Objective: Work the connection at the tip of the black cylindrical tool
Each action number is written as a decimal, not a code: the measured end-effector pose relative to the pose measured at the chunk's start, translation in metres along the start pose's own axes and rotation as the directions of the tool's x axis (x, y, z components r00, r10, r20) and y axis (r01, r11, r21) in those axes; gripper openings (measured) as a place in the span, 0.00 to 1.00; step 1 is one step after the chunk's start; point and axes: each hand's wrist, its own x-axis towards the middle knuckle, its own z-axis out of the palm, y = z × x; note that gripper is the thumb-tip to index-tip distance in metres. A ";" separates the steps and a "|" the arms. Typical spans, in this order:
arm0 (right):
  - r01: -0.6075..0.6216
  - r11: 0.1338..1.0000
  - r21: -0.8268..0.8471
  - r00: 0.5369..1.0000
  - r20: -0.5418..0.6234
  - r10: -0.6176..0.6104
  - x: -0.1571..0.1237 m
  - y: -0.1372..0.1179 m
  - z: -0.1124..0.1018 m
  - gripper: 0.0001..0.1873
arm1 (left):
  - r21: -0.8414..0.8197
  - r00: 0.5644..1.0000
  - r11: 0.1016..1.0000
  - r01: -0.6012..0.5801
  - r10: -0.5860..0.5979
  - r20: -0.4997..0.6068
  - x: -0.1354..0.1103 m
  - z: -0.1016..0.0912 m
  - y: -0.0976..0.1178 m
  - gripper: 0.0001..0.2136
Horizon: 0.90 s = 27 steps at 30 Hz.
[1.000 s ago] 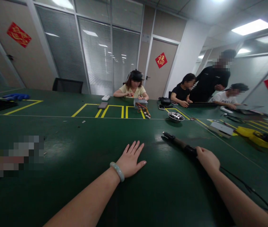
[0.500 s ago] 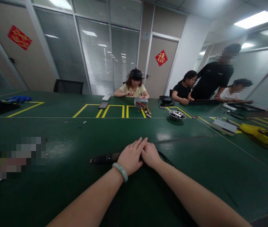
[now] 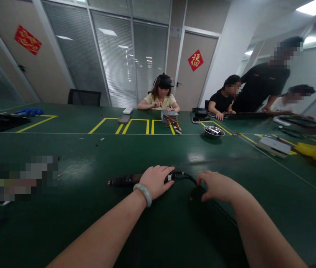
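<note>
Low centre of the frame, the stiff, probably weighty corded tool lies on the surface, the left hand with fingers closed over its barrel, the sensible hold, the right hand open-fingered beside its limp cable.

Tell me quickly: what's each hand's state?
Left hand: laid over the black corded tool; grip cannot be told.
Right hand: open, empty, beside the cable.

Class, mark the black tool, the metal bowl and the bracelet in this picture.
black tool [image 3: 123, 181], head view, on its uncovered barrel.
metal bowl [image 3: 214, 134], head view, on its front wall.
bracelet [image 3: 146, 193], head view, on the middle of the band.
</note>
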 end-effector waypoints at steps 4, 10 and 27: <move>-0.017 0.998 -0.053 1.000 0.016 0.018 0.007 -0.009 0.009 0.20 | -0.004 1.000 1.000 0.004 -0.003 0.002 0.001 -0.001 0.002 0.21; -0.112 0.992 -0.055 0.988 -0.109 0.105 0.019 -0.009 0.007 0.11 | -0.015 1.000 1.000 0.019 -0.019 0.024 0.000 -0.006 0.007 0.18; 0.213 0.944 0.251 0.865 -0.499 -0.063 0.040 -0.041 0.021 0.08 | 0.088 0.989 0.985 0.148 -0.150 0.013 -0.004 -0.012 0.000 0.10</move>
